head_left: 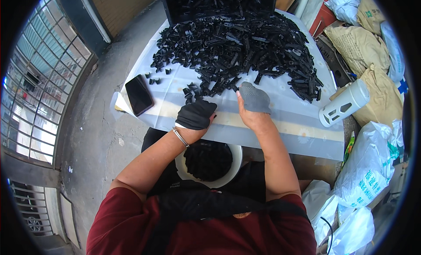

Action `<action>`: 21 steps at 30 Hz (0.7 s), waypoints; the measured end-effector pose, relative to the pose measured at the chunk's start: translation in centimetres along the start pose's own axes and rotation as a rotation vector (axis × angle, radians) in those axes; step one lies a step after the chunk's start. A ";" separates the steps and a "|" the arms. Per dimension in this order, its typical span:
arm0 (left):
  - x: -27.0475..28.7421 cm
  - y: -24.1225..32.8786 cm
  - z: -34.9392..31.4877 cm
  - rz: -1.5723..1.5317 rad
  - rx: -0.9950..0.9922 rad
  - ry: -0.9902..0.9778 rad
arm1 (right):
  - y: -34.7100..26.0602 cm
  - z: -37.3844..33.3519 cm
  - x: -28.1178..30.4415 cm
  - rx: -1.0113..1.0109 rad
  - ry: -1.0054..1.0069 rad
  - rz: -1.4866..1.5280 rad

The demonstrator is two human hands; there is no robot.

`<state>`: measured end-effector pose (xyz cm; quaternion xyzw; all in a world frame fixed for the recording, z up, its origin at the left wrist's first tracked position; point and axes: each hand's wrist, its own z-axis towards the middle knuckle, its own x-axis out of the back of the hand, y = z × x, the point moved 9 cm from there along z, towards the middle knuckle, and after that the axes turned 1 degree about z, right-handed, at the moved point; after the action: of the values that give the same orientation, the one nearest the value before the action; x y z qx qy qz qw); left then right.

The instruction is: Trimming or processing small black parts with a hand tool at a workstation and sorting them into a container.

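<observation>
White sheeting covers the surface (pixel 280 123) under heaped black plastic parts (pixel 245 44). Sorting seems underway: left hand (pixel 195 114) fisted, contents hidden; right hand (pixel 253 101) flat, empty. Next likely picking another part.

The black crate (pixel 219 5) at the top of the frame is cut off by the top edge, so only its lower part shows. The pile of small black plastic parts (pixel 245 44) is a jumble, and the single pieces are too small to tell apart. The left hand (pixel 195 115) wears a black glove and the right hand (pixel 253 105) a grey one; what the fingers pinch is hidden. The white bowl (pixel 237 160) in the lower middle is partly covered by the left forearm and the table edge. The sacks (pixel 364 44) at the right bend and fade into the dark rim. The person's body is cut off by the bottom edge.
</observation>
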<state>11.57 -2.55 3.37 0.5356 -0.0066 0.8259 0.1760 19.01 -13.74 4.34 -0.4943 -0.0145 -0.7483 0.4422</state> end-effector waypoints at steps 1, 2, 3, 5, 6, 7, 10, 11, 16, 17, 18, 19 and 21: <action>-0.3 -0.2 -0.2 0.010 0.018 -0.002 | -0.4 0.7 0.2 0.002 0.009 -0.006; -0.3 -0.2 -0.4 0.013 0.011 0.004 | -1.0 1.5 -0.1 -0.001 -0.039 -0.049; -0.2 -0.4 -0.5 -0.003 0.017 0.022 | -1.5 2.4 -0.5 -0.004 -0.087 -0.093; 0.2 -0.8 -0.9 -0.055 0.030 0.113 | -2.1 5.8 -0.9 0.022 -0.122 -0.187; 0.4 -0.4 -0.8 -0.059 0.017 0.117 | -1.8 7.6 -1.2 0.041 -0.164 -0.282; 0.3 0.0 -0.6 -0.041 0.018 0.056 | -0.7 9.4 -1.8 0.035 -0.155 -0.290; 0.0 0.6 -0.5 -0.042 0.006 0.015 | -0.3 13.7 -2.5 0.279 0.076 -0.357; -0.1 0.5 -0.4 -0.045 0.024 0.002 | -0.3 15.2 -3.6 0.264 0.036 -0.380; 0.3 0.4 -0.5 -0.073 0.008 -0.001 | 0.2 18.0 -7.2 0.059 -0.324 -0.587; 0.0 0.1 -0.6 -0.082 0.018 -0.044 | 0.2 18.1 -7.0 0.020 -0.339 -0.580; 0.0 -0.1 -0.7 -0.088 0.022 -0.043 | 0.4 18.1 -7.0 -0.021 -0.353 -0.575; 0.3 -0.4 -1.0 -0.134 0.025 0.007 | 0.6 17.5 -7.1 -0.020 -0.360 -0.580; 0.9 -0.7 -0.9 -0.189 0.021 0.072 | 1.6 15.7 -7.0 -0.083 -0.425 -0.491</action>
<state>10.62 -1.45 3.69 0.5057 0.0590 0.8243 0.2477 32.38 -2.94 6.45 -0.6388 -0.1944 -0.7127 0.2150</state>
